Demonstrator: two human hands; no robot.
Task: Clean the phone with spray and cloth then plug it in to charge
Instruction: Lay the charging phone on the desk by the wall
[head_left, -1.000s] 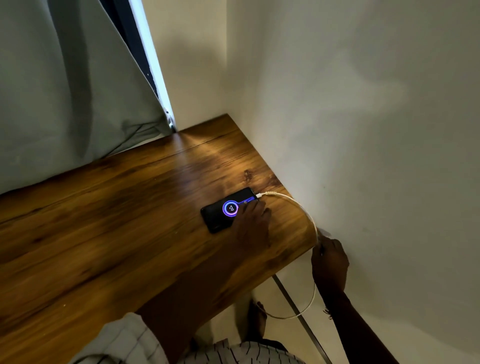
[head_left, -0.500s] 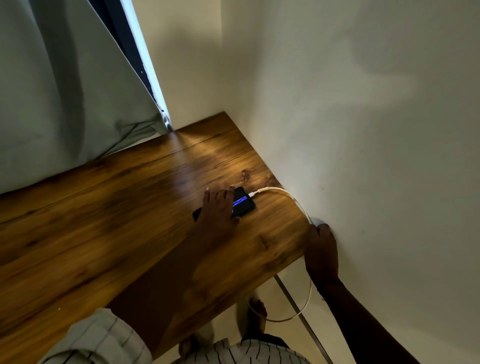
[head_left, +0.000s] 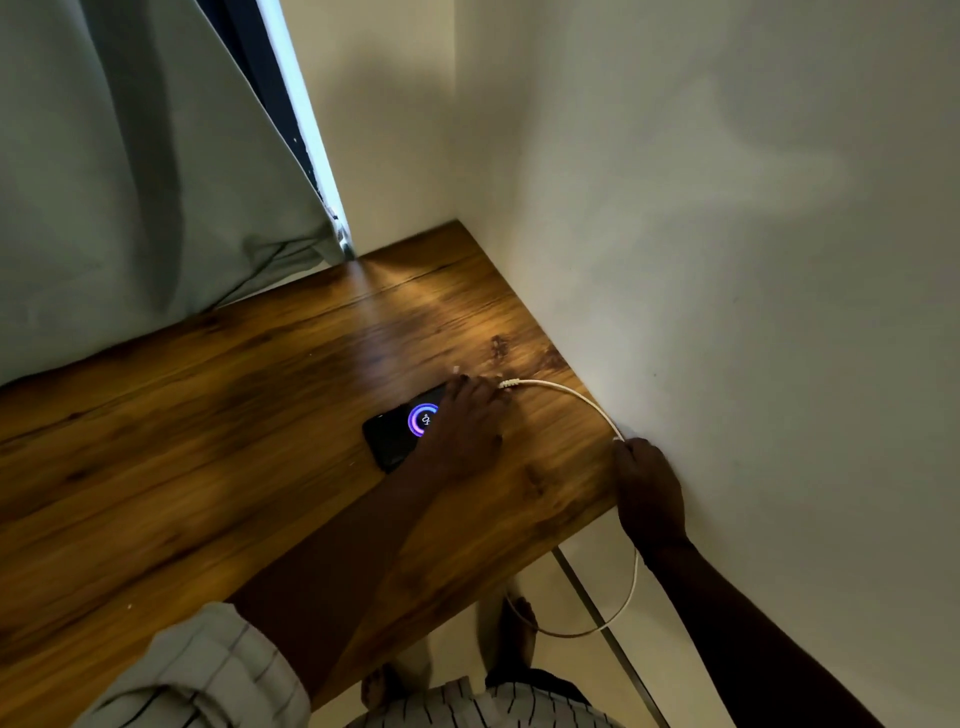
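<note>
The flat black phone (head_left: 400, 434) was pinned on the brown wooden table (head_left: 208, 441) under the left hand (head_left: 462, 421), apparently steadying it, while the right hand (head_left: 647, 491) pinched the white charging cable (head_left: 566, 391) beside it.

Your left hand (head_left: 467, 421) lies flat over the right end of the phone (head_left: 400, 431), whose screen glows with a purple ring just left of your fingers. The white cable (head_left: 566, 392) arcs from beside those fingertips to your right hand (head_left: 647, 488), gripping it at the table (head_left: 208, 441) edge by the wall (head_left: 727, 260).
</note>
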